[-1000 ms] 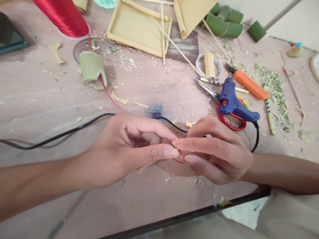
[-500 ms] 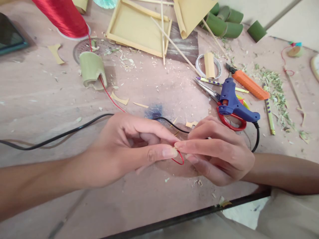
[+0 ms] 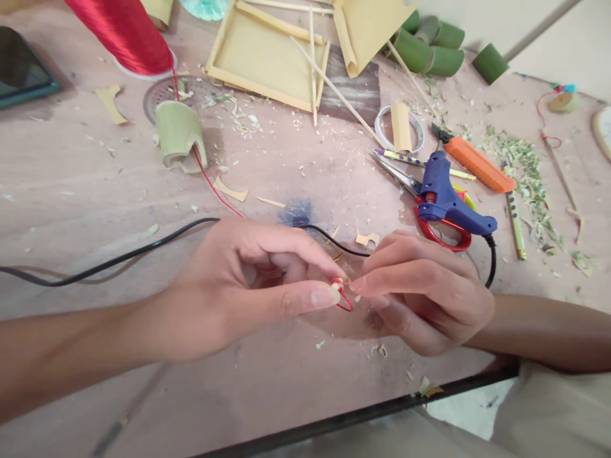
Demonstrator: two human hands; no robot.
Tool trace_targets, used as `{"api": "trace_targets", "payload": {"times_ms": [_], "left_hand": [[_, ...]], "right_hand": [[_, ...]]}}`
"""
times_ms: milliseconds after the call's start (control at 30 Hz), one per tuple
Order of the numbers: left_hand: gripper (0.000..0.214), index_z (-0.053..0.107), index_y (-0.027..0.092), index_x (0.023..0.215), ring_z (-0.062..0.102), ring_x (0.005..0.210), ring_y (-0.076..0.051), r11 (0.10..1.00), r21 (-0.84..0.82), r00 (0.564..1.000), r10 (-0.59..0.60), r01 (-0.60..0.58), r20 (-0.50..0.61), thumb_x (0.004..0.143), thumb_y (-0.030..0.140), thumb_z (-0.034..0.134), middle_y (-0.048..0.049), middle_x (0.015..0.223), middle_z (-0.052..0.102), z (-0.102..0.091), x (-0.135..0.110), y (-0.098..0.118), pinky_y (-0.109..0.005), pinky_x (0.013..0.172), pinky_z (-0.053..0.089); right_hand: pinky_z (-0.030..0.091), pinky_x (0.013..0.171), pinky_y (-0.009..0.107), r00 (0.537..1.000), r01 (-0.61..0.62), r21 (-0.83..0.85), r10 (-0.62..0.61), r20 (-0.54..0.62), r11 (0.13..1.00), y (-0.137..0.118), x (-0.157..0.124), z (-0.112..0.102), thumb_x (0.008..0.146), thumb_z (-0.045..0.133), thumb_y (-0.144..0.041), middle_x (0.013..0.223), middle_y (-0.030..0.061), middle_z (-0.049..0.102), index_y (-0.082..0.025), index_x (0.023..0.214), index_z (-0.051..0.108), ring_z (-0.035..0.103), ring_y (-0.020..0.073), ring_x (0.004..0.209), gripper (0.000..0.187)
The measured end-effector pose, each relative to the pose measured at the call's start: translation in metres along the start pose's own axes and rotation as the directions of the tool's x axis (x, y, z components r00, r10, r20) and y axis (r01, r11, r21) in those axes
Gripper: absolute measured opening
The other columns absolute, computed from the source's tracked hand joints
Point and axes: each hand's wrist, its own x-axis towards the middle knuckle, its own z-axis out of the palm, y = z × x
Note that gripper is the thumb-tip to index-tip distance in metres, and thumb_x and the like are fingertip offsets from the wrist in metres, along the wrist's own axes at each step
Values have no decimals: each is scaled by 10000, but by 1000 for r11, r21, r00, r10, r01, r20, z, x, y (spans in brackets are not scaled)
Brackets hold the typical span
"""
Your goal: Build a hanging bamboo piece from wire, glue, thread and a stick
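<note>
My left hand (image 3: 238, 280) pinches a tiny pale piece wrapped with red thread (image 3: 337, 283) between thumb and forefinger. A small loop of red thread (image 3: 347, 306) hangs just below the fingertips. My right hand (image 3: 420, 289) is closed at the right of that piece, its fingertips pressed together. Whether anything is between them is too small to tell. From the large red thread spool (image 3: 128, 38), a strand passes through a notched bamboo ring (image 3: 180, 135) and runs toward my left hand, which hides the rest.
A blue glue gun (image 3: 442, 197) lies over red-handled scissors (image 3: 442, 234), beside an orange cutter (image 3: 480, 164). Its black cable (image 3: 119, 256) crosses behind my hands. Farther back are a shallow cardboard tray (image 3: 267, 57), a tape roll (image 3: 382, 124), green bamboo pieces (image 3: 429, 51) and a phone (image 3: 21, 70).
My right fingertips have drawn slightly right, away from my left fingertips. The red wrapping on the tiny pale piece now shows. My left hand stays nearly in place.
</note>
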Motion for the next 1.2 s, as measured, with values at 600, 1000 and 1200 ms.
{"api": "trace_targets", "payload": {"times_ms": [600, 1000, 1200], "left_hand": [[66, 840, 230, 991, 390, 513, -75, 1000, 6, 1000, 9, -9, 7, 980, 294, 831, 43, 589, 525, -1, -1, -4, -166, 435, 274], [48, 842, 210, 989, 408, 520, -69, 1000, 24, 1000, 0, 0, -10, 971, 236, 806, 48, 598, 547, 0, 2, -1, -152, 447, 287], [77, 841, 175, 959, 403, 497, -69, 995, 20, 995, -96, 96, -6, 940, 225, 785, 54, 560, 531, 5, 5, 6, -152, 434, 287]], "right_hand": [[654, 788, 247, 997, -7, 46, 4, 78, 999, 1, 1, -6, 999, 682, -75, 987, 121, 844, -100, 1140, 708, 820, 129, 953, 146], [576, 644, 246, 988, -131, 68, 125, 92, 989, 0, -2, -2, 1084, 603, -187, 797, 26, 756, -156, 1063, 672, 679, 105, 664, 79], [565, 606, 219, 987, -156, 32, 157, -39, 987, -3, -4, 4, 1028, 666, -125, 966, 54, 809, -170, 1253, 650, 689, 97, 676, 230]]}}
